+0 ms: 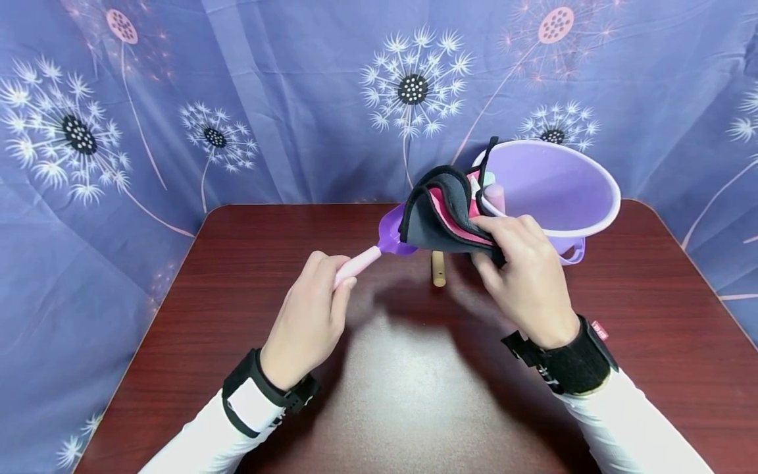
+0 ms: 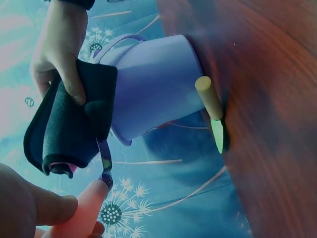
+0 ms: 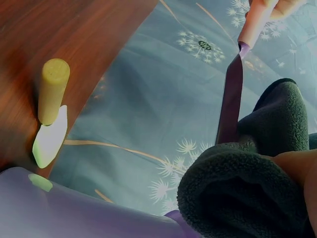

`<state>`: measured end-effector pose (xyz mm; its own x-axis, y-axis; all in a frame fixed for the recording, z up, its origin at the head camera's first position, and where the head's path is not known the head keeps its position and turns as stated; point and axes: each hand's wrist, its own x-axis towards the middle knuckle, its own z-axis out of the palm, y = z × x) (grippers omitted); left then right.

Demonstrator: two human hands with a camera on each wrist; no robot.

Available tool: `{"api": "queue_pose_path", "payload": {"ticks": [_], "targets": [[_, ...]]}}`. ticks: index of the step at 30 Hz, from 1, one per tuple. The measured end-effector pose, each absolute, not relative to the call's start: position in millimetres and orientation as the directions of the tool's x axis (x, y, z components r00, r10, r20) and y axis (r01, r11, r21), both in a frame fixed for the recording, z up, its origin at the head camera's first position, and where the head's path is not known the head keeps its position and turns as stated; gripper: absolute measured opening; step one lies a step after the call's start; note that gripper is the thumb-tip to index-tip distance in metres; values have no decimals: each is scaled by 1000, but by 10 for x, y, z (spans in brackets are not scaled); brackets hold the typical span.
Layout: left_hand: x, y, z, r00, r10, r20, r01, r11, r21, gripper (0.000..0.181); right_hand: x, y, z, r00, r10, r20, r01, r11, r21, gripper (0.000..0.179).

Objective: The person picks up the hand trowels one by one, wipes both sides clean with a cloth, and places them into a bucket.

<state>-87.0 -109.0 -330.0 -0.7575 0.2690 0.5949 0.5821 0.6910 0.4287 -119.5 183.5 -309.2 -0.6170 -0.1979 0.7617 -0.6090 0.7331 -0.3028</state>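
Note:
My left hand (image 1: 308, 316) grips the pink handle (image 1: 358, 264) of a small trowel with a purple blade (image 1: 391, 229). That blade reaches up to the cloth item beside it and is partly hidden behind it in the head view. In my right hand (image 1: 527, 276), pinched between thumb and fingers, is a folded dark grey cloth item (image 2: 74, 119) with black edging and pink inner layers. It is held above the table, in front of the left side of a purple bucket (image 1: 551, 184). What kind of cloth item it is I cannot tell.
A wooden-handled tool (image 3: 53, 89) with a pale green blade (image 3: 51, 141) lies on the dark red-brown table (image 1: 266, 276) near the bucket. Pink and mint ends (image 1: 494, 196) show at the bucket's left rim. A blue dandelion-print curtain (image 1: 308, 99) hangs behind the table.

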Motion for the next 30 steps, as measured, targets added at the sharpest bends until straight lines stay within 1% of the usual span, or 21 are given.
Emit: {"api": "queue_pose_path", "payload": {"ticks": [6,11,16,25,30], "targets": [[-939,-1068,-3241,-769,251,587,569,687,452,18,-1186,1863,-3073,-618,-210,758,-609,737,-293,39],[-986,-1038,-3173,-774,251,582,571,673,470,20,-1180,1852,-3057,-597,-187,780,-626,716,-307,39],[-1018,-999,-3117,-789,249,562,570,638,518,20,-1168,1844,-3029,-581,-178,794,-639,705,-309,37],[-1044,-945,-3090,-851,240,466,510,588,628,18,-1165,1819,-3017,-552,-191,812,-665,688,-291,34],[-1040,-923,-3086,-892,237,384,448,566,692,21,-1162,1786,-3025,-531,-209,821,-686,674,-273,33]]}}
